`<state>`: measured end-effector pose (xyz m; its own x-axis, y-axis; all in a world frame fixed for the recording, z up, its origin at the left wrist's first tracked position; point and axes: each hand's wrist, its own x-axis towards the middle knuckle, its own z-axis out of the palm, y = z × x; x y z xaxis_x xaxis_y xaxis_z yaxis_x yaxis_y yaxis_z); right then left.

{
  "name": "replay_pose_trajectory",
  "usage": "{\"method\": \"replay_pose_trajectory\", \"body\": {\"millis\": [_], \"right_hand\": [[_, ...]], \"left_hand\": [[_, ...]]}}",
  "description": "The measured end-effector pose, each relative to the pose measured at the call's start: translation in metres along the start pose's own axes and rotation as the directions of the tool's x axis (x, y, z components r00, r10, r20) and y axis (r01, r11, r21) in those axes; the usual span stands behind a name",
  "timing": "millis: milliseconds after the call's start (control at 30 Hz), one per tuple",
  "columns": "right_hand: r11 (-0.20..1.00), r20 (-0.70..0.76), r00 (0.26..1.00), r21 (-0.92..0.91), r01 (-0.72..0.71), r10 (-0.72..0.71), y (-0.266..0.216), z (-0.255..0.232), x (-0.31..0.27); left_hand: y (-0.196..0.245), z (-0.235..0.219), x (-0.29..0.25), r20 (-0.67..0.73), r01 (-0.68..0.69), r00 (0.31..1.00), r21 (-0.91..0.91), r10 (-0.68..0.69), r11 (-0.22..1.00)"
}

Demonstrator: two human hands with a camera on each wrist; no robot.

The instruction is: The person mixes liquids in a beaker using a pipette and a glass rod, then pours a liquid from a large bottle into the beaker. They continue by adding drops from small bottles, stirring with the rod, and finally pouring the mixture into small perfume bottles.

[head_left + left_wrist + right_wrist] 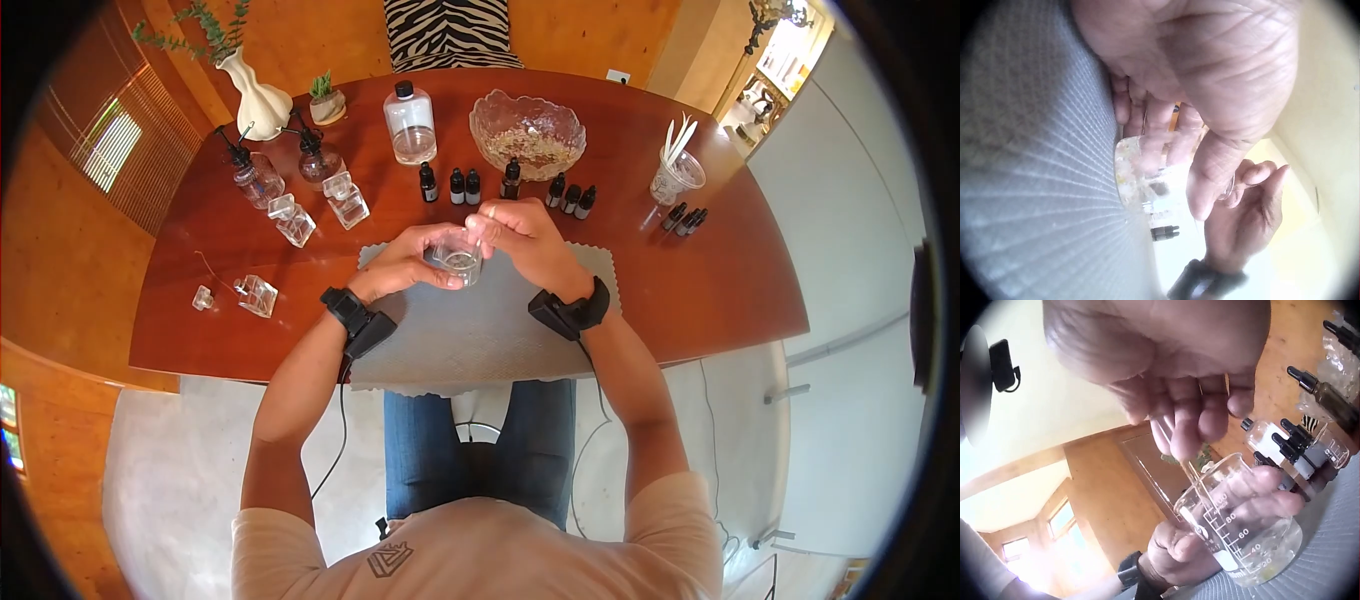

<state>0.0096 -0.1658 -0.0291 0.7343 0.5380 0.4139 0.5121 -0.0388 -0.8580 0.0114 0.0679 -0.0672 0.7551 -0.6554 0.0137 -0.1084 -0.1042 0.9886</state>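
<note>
A clear glass beaker [460, 264] with measuring marks stands over the grey mat, and a little clear liquid lies at its bottom in the right wrist view. Fingers and thumb of the left hand [405, 264] hold the beaker [1244, 534] around its sides. Above its rim, the right hand [532, 240] pinches a thin clear rod [1192, 472], whose lower part reaches into the beaker. The rod's lower tip is hard to make out. In the left wrist view, the left thumb lies along the near side of the beaker [1130, 172].
Small black dropper bottles [428, 183] line the mat's far side, with a large bottle [412, 145] and a glass bowl [528, 125] behind. Square glass bottles [292, 222] and pump bottles [258, 182] stand left; a cup of white sticks [672, 183] stands right.
</note>
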Motion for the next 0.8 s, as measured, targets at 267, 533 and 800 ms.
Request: {"method": "replay_pose_trajectory", "body": {"millis": [267,533,800], "right_hand": [[0.997,0.007,0.999,-0.066,0.036,-0.036,0.002,0.000,0.001],[0.992,0.034,0.999,-0.118,0.040,-0.036,0.001,-0.003,0.002],[0.999,0.047,0.998,-0.013,-0.052,0.053,0.002,-0.004,0.001]], "left_hand": [[-0.003,-0.002,0.001,0.010,0.014,1.000,-0.003,-0.014,1.000],[-0.003,-0.002,0.001,0.010,0.015,1.000,-0.016,-0.015,1.000],[-0.002,-0.002,0.001,0.007,0.001,1.000,0.002,-0.001,1.000]]}}
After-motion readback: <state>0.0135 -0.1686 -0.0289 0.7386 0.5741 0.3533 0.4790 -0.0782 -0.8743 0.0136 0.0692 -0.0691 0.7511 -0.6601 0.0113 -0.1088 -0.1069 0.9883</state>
